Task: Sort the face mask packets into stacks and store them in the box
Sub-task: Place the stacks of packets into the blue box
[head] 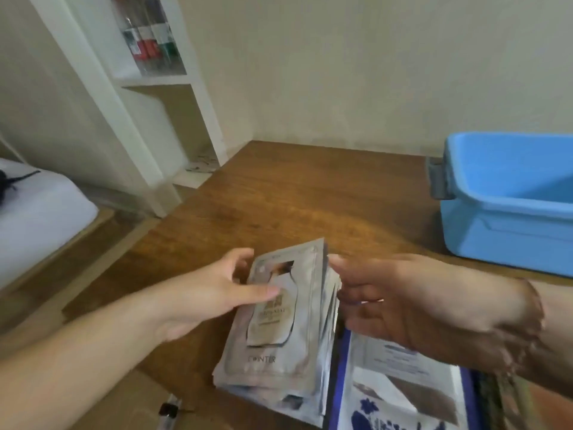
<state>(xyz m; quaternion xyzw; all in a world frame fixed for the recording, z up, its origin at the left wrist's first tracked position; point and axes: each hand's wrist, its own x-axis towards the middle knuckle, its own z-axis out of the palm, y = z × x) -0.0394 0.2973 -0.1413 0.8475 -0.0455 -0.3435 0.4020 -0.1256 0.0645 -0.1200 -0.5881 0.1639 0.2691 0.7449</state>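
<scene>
A stack of silver-grey face mask packets (pixel 279 333) stands tilted on the wooden table (pixel 310 193), its lower end on the tabletop. My left hand (pixel 214 293) grips the stack's left edge, thumb across the front packet and fingers curled behind. My right hand (pixel 412 302) holds the right edge of the stack with its fingertips. A second pile of white and blue packets (pixel 400 392) lies flat under my right hand. The blue plastic box (pixel 508 212) sits open at the table's right, with nothing visible inside.
A white shelf unit (pixel 148 97) with bottles stands at the back left beside the wall. A bed with white bedding (pixel 40 212) is at the far left. A small dark and silver object (pixel 169 411) lies near the table's front edge.
</scene>
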